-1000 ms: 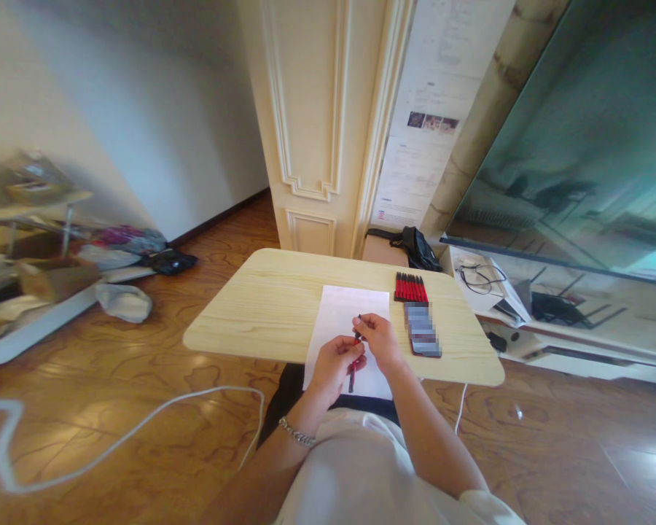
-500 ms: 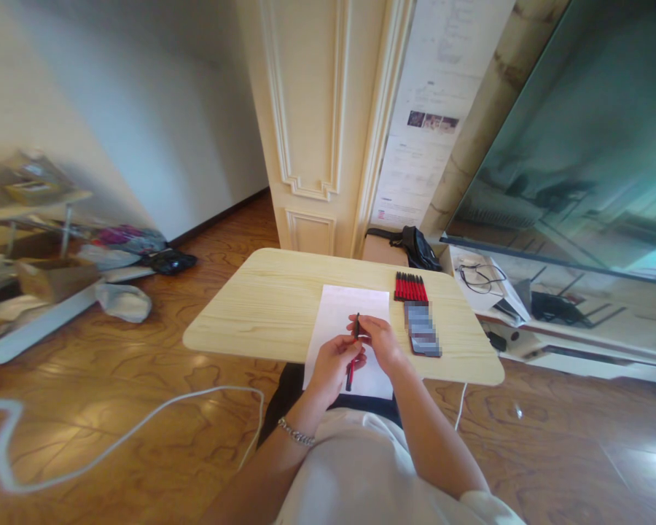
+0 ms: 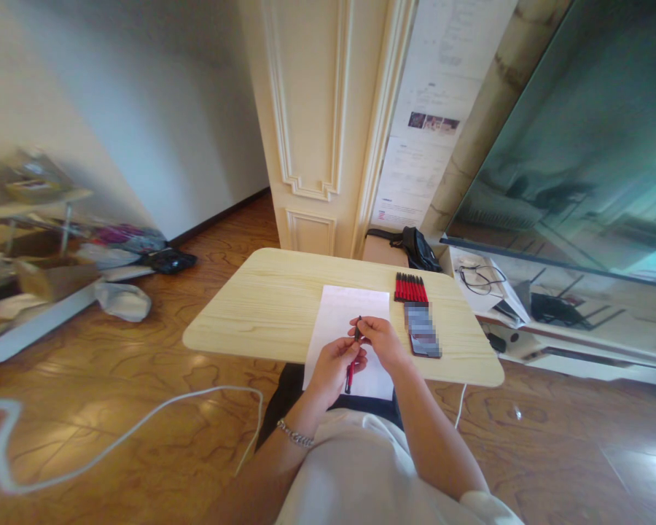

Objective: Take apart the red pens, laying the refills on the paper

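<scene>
Over a white sheet of paper (image 3: 328, 310), both my hands are closed on one red and black pen (image 3: 350, 378). My left hand (image 3: 332, 364) pinches the pen around its middle, and its red lower part sticks out below the fingers. At the pen's black upper end, my right hand (image 3: 381, 340) grips with thumb and fingers. The fingers hide the pen's middle, so I cannot tell whether the black part is separate from the red barrel. A row of several red and black pens (image 3: 410, 288) lies to the right, just beyond a phone (image 3: 423, 329).
Paper, pens and phone are on a light wooden table (image 3: 240, 313) with rounded corners. Behind it are a black bag (image 3: 418, 248) and a panelled door (image 3: 311, 109). A white cable (image 3: 142, 430) runs across the floor at left; a large screen (image 3: 579, 146) stands at right.
My right hand's fingers have shifted slightly at the pen's black end, covering more of it. The pen's lower end sits a touch lower. Everything else stays put.
</scene>
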`<state>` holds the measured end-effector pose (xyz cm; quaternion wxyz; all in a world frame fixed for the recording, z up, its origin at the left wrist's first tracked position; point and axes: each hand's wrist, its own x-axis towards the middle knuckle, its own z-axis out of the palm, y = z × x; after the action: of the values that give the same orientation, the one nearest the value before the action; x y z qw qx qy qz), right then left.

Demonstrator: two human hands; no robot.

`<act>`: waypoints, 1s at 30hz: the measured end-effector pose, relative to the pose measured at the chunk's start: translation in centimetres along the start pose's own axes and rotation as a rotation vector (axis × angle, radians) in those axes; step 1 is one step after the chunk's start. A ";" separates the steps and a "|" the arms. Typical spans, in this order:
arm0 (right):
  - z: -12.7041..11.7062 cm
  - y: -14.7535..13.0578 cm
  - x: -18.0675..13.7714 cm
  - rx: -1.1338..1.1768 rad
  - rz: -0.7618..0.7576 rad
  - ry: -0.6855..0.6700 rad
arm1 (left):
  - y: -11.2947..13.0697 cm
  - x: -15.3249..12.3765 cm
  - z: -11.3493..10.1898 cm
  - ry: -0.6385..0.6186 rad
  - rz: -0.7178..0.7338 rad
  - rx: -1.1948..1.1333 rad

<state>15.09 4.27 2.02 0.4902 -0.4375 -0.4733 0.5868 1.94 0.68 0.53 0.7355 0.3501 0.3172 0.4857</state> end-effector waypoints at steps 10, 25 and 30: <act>-0.5 -1.0 0.6 -0.096 0.044 0.036 | 0.1 -0.1 -0.4 -0.022 0.021 0.072; -0.8 -2.8 4.1 -0.178 0.010 0.104 | 0.0 -0.2 -1.0 0.037 -0.020 0.065; -1.0 -2.9 5.3 -0.113 0.047 0.151 | 0.1 -0.4 -1.0 0.045 -0.026 0.049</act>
<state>15.78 9.86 4.41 0.4851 -0.5186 -0.4568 0.5358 0.92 0.58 0.11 0.7257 0.3529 0.3500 0.4757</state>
